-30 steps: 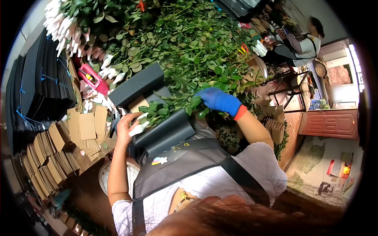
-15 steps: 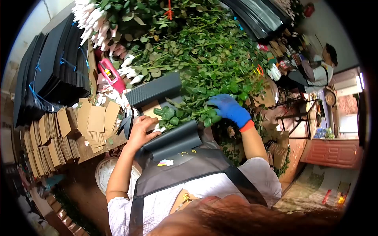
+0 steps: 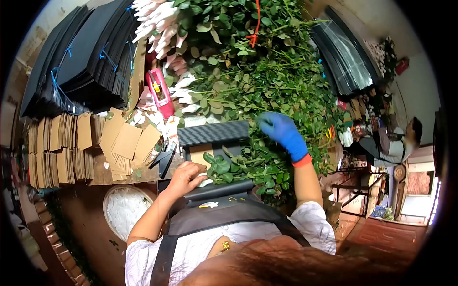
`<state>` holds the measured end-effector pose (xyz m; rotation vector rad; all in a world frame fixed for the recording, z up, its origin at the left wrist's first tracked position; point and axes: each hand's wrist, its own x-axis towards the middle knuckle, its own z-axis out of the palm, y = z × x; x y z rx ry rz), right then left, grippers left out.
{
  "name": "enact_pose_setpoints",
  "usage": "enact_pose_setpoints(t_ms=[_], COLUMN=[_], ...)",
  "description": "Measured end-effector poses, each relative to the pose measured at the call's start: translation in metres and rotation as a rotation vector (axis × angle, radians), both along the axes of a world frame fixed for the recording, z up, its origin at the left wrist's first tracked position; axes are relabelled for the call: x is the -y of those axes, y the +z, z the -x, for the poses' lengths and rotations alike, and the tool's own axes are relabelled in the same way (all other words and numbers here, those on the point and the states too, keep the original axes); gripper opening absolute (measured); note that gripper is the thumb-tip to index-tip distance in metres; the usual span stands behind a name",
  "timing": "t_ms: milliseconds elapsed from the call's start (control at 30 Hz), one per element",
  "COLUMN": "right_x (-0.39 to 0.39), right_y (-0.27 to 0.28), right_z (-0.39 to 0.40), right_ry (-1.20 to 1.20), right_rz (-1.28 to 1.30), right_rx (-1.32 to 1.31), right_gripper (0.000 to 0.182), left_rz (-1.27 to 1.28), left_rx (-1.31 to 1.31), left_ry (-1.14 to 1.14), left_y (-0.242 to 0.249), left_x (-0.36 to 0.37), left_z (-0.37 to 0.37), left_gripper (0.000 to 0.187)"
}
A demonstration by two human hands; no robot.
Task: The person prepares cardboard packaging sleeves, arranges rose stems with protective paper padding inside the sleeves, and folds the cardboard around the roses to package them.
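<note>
My bare left hand (image 3: 186, 178) is at the left end of a small bunch of leafy stems (image 3: 229, 167), its fingers closed around the white-sleeved flower heads (image 3: 205, 182). The bunch lies across a black corrugated sheet (image 3: 214, 132) with a tan cardboard piece (image 3: 201, 153) on it. The sheet's near edge curls up against my apron (image 3: 224, 217). My right hand (image 3: 282, 133), in a blue glove with a red cuff, hovers over the green leaves to the right. Motion smears its fingers, and I see nothing clearly held there.
Leafy stems (image 3: 272, 76) with white-sleeved heads (image 3: 160, 24) pile up ahead. A pink tape dispenser (image 3: 161, 93), cardboard pieces (image 3: 126, 140) and black sheet stacks (image 3: 90, 52) stand left. A white-filled tub (image 3: 125, 209) is below. Another person (image 3: 393, 145) sits at far right.
The view has shifted, so the table appears lower and further right. My right hand has lifted away from the bunch's leafy end. My left hand stays at the flower heads.
</note>
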<state>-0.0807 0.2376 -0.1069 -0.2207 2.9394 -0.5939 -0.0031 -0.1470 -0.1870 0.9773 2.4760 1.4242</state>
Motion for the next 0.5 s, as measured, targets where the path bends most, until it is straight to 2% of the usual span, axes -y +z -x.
enact_pose_setpoints(t_ms=[33, 100, 167, 200, 300, 367, 400, 500], right_x=[0.013, 0.03, 0.033, 0.045, 0.05, 0.044, 0.041, 0.036], right_y=[0.007, -0.019, -0.069, -0.077, -0.088, -0.081, -0.073, -0.051], right_z=[0.022, 0.07, 0.099, 0.109, 0.097, 0.084, 0.08, 0.085], right_ry=[-0.039, 0.105, 0.213, 0.268, 0.519, 0.578, 0.596, 0.301], right_rz=[0.028, 0.009, -0.228, -0.343, -0.34, -0.199, -0.129, -0.132], right_rx=[-0.093, -0.346, -0.254, -0.218, 0.071, 0.206, 0.271, 0.098], right_gripper=[0.03, 0.025, 0.026, 0.027, 0.031, 0.029, 0.028, 0.027], left_rz=[-0.016, -0.046, -0.046, -0.044, -0.037, -0.052, -0.048, -0.064], left_rx=[-0.002, -0.001, -0.011, 0.0, 0.045, 0.068, 0.054, 0.046], left_ry=[0.0, 0.002, 0.008, 0.009, 0.05, 0.062, 0.058, 0.053], left_y=[-0.002, -0.004, -0.006, -0.007, -0.005, -0.003, -0.004, -0.004], left_x=[-0.001, -0.001, -0.001, -0.001, -0.001, -0.002, -0.002, -0.003], left_z=[0.001, 0.002, 0.002, 0.003, 0.002, 0.002, 0.003, 0.003], left_gripper=[0.022, 0.02, 0.017, 0.016, 0.01, 0.01, 0.009, 0.009])
